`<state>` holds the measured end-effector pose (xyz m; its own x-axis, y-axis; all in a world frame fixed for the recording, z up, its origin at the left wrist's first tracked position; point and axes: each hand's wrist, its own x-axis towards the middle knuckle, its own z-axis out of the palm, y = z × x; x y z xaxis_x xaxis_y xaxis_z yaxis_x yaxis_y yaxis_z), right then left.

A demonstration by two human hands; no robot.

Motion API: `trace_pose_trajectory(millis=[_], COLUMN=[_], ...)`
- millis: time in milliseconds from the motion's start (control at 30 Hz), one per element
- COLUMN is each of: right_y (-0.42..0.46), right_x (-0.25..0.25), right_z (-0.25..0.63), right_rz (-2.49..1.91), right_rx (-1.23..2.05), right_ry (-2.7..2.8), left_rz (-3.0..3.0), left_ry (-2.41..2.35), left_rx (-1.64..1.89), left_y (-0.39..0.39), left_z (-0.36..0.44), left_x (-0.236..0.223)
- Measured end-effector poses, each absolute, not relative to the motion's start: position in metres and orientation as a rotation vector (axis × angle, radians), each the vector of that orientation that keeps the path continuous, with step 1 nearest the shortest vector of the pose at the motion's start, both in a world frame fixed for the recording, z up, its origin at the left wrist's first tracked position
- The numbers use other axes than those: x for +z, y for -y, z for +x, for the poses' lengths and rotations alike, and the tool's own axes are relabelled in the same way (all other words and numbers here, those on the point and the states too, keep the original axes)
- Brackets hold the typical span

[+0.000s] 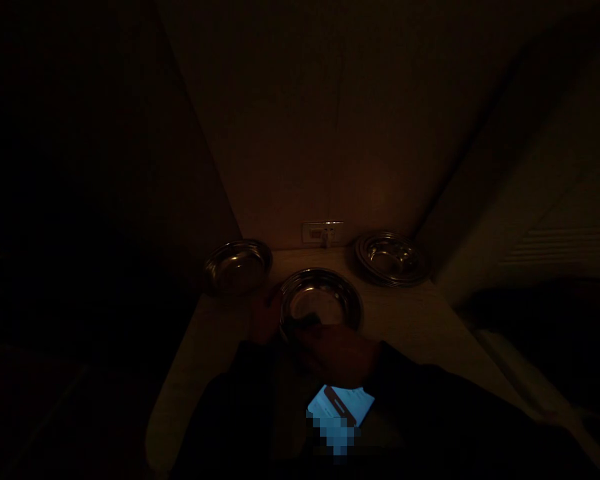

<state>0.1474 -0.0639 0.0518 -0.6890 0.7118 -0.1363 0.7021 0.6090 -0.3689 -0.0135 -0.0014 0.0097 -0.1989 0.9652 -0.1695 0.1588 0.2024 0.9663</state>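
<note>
A shiny round metal bowl [325, 300] sits in the middle of the wooden table, dimly lit. My left hand [265, 319] is closed at its left rim, with most of the fingers lost in the dark. Across the near side of the bowl reaches my right hand [340, 352], fingers closed on a dark cloth-like piece [305, 323] that presses against the inside of the near rim. Whether that piece is a cloth or a sponge I cannot tell.
Another metal bowl [239, 270] stands at the back left, and a stack of metal bowls [393, 259] at the back right. A wall socket [323, 232] with a plug is behind the table [430, 333]. A lit phone screen [340, 403] glows below my right wrist.
</note>
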Motion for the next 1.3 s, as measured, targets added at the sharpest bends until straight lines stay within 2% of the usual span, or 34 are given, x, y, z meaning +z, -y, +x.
trace_pose_trajectory(millis=[200,600,1300], right_y=[0.071,0.065,0.052], right_x=[0.058,0.046,0.049], right_z=[0.177,0.16,0.143], right_rz=[-1.224,-1.166,-1.273], right_rx=[0.673,0.514,0.508], right_ry=[2.867,2.886,2.823], left_rz=[1.081,1.106,1.064], left_ry=[-1.466,-1.547,-1.617], left_rx=[1.114,1.083,1.329], left_y=[-0.004,0.003,0.012], left_z=[-0.011,-0.015,-0.012], left_x=[0.005,0.005,-0.01])
